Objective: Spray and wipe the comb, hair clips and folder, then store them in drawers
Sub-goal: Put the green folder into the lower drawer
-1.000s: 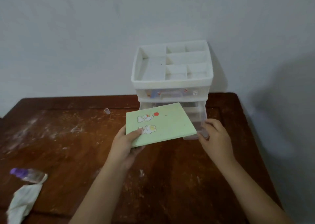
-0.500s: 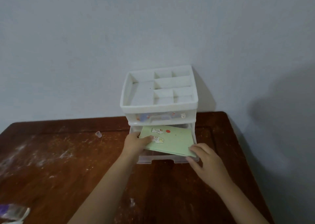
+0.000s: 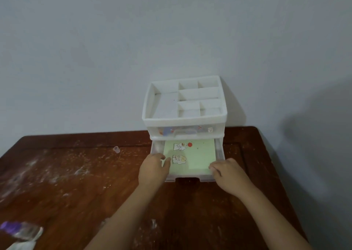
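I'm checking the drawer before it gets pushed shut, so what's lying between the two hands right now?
In the head view, the green folder lies flat in the open lower drawer, between the left hand and the right hand.
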A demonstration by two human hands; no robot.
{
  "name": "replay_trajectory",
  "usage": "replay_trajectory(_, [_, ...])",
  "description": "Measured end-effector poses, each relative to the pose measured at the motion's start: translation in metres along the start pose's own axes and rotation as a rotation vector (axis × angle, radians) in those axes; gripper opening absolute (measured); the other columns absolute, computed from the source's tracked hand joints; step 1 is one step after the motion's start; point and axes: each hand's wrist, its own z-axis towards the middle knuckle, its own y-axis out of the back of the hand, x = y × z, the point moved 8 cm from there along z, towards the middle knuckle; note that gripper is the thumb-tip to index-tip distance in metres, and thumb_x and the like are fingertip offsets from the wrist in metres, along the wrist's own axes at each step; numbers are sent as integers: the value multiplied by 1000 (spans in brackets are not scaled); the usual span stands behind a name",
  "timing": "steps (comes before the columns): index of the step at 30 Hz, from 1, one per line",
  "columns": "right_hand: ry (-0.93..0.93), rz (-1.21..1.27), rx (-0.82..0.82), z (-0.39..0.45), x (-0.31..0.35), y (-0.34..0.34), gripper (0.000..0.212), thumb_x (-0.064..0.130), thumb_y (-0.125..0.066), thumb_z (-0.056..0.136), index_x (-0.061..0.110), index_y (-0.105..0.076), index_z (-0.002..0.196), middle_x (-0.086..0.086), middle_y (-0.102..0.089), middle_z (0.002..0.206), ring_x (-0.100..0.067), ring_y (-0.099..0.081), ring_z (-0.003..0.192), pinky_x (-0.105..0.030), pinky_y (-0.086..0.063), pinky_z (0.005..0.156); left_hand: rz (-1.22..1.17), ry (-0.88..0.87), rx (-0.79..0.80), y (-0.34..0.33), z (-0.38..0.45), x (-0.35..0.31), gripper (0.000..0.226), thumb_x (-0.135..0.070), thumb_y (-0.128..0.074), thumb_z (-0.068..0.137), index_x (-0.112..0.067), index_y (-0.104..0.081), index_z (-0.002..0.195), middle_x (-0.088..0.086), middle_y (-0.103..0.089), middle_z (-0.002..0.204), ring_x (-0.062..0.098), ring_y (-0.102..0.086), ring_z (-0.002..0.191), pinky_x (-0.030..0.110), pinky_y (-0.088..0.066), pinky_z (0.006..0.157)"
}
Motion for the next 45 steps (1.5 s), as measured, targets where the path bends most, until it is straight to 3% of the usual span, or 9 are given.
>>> replay_trajectory(7, [-93,181,-152,-20,-10,4,60,31,-57,87,21,-30,140,4,-18,150,-17,-24,136,-31,-27,108,41,-50,-28,10,-16,27,68,-44,-59,80,-17,-34,137,4,-37,144,24,-28,135,41,-27,109])
replay_trajectory(10, [-191,279,-312,-29,-26,6,67,19,-66,81,14,-31,139,-5,-26,147,-23,-35,131,-37,-35,105,-129,72,76,3,-15,52,86,-38,-68,75,-13,-22,142,9,-35,146,24,-41,129,40,-40,102])
replay_trajectory(16, [-226,349,-298,-23,-33,-2,65,17,-66,81,12,-34,137,-10,-47,135,-24,-50,117,-39,-46,95,-242,22,66,1,-15,56,59,-28,-68,77,-10,-47,129,8,-61,120,14,-57,96,27,-51,87])
replay_trajectory(22, [-327,458,-324,11,-42,7,85,19,-71,77,12,-19,143,-13,-31,145,-27,-38,129,-47,-38,103,-455,102,-2,5,23,49,81,-19,-70,77,-12,-23,142,8,-39,144,24,-39,130,41,-39,105])
replay_trajectory(26, [-336,483,-309,38,-51,12,76,15,-68,79,10,-25,142,-13,-36,144,-27,-38,129,-46,-36,105,-640,-21,28,-1,49,32,61,-9,-67,78,-28,-39,129,-5,-53,127,20,-48,121,34,-49,93])
replay_trajectory(29, [-299,502,-331,51,-51,15,55,9,-61,83,10,-39,134,-7,-51,129,-24,-46,120,-33,-41,96,-620,-104,-2,-1,63,27,48,-9,-69,75,-33,-48,112,-13,-60,106,12,-57,105,16,-45,77])
replay_trajectory(33, [-317,544,-407,58,-55,12,41,9,-63,82,10,-51,121,-9,-58,116,-26,-54,110,-35,-46,87,-563,-138,-81,2,70,28,42,-33,-75,65,-39,-50,99,-17,-60,97,1,-57,90,19,-46,70])
replay_trajectory(40, [-367,451,-513,55,-48,19,37,13,-66,81,3,-55,114,-11,-60,108,-27,-54,105,-31,-42,82,-173,-59,-108,4,82,28,55,-43,-69,72,-14,-49,115,0,-60,105,19,-59,93,27,-44,70])
replay_trajectory(45, [-372,469,-417,56,-49,13,45,13,-64,83,6,-48,124,-11,-55,121,-28,-49,116,-35,-43,89,-217,-96,-141,7,79,29,64,-47,-68,70,-14,-47,120,0,-61,109,18,-58,101,30,-49,74])
